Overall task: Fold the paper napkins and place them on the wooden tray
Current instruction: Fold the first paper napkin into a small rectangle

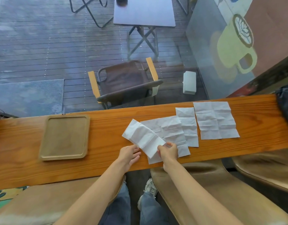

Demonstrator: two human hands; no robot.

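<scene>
A white paper napkin [142, 138], folded into a long strip, is held slanted just above the wooden counter [107, 127]. My left hand [129, 154] pinches its near left edge and my right hand [168, 151] grips its near right corner. Under it lies an unfolded napkin [171, 130]. To the right lie a half-covered napkin [188, 124] and a flat creased one [215, 120]. The wooden tray [65, 137] sits at the left of the counter with nothing on it.
Beyond the counter's far edge is a glass pane, with a folding chair [123, 82] and small table [144, 11] outside. A dark bag [286, 104] rests at the counter's right end. Brown seats [205, 184] stand below.
</scene>
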